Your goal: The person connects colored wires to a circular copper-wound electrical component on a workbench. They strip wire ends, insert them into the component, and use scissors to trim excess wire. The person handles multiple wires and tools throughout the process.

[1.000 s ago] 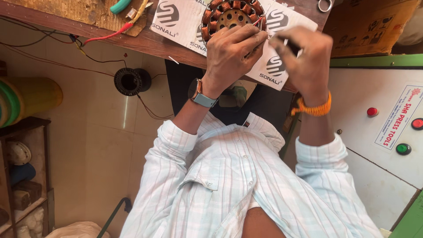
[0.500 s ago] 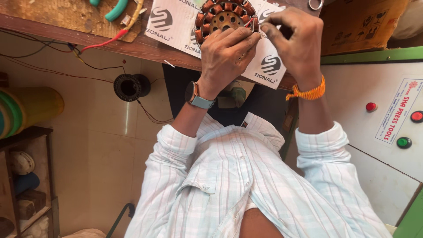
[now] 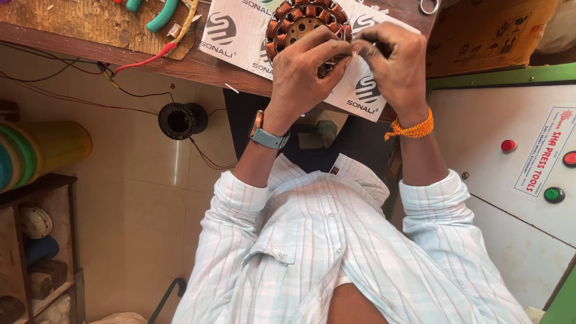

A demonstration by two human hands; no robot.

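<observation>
A round motor stator (image 3: 300, 21) with copper windings lies on white printed sheets (image 3: 237, 33) on the wooden bench. My left hand (image 3: 303, 69), with a grey watch on its wrist, lies over the stator's near right rim, its fingers curled on it. My right hand (image 3: 393, 57), which wears an orange thread band, meets it from the right. The fingertips of both hands pinch a thin wire lead (image 3: 353, 54) at the rim. The hands hide the stator's near edge.
Green-handled pliers (image 3: 161, 15) and a red wire (image 3: 141, 61) lie on the bench at left. A black spool (image 3: 180, 120) sits on the floor below. A white machine panel (image 3: 528, 198) with red and green buttons stands right, a cardboard box (image 3: 486, 30) above it, shelves (image 3: 36, 240) at left.
My right hand has moved left and up to meet my left hand at the stator's rim. The view has shifted slightly, and the stator now sits higher in the frame.
</observation>
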